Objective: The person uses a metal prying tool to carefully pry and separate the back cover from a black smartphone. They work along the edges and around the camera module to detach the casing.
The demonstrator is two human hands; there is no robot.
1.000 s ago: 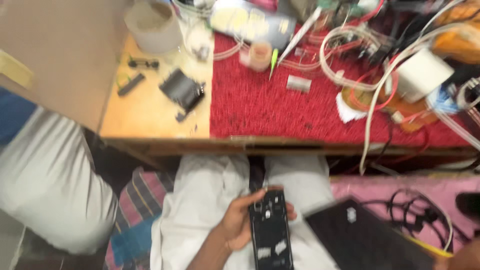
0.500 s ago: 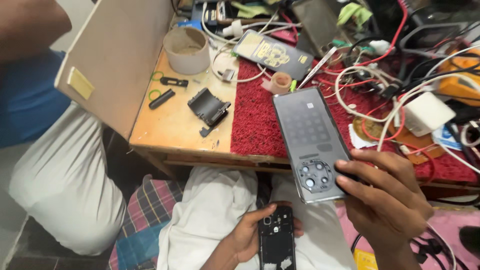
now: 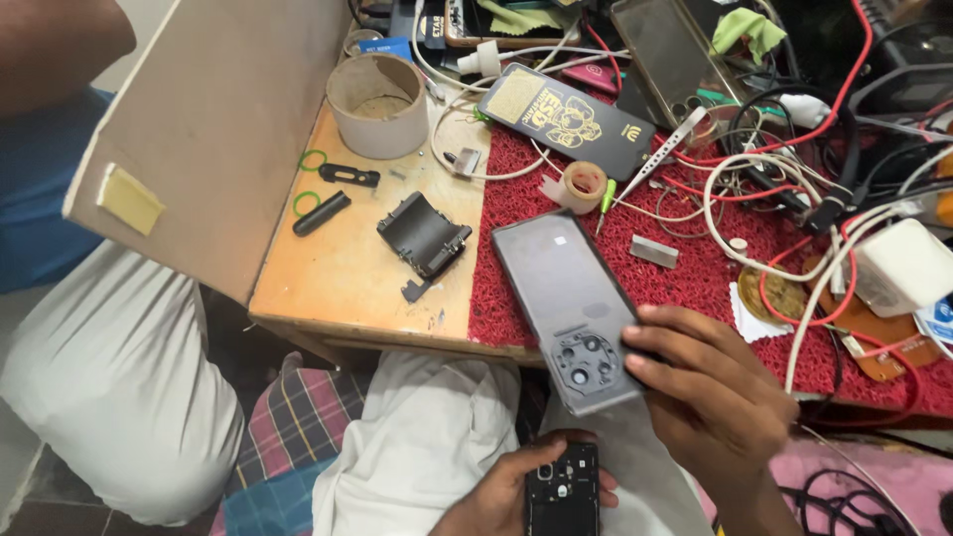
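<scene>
Cable tangle (image 3: 794,189) beyond held back cover (image 3: 571,298)

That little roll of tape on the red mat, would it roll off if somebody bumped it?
Probably not. The roll of tape seems to lie on its flat side, hole facing up, so a nudge would likely slide it rather than roll it. The red mat looks bristly, which should grip it. It looks small and hollow, so probably light.
</scene>
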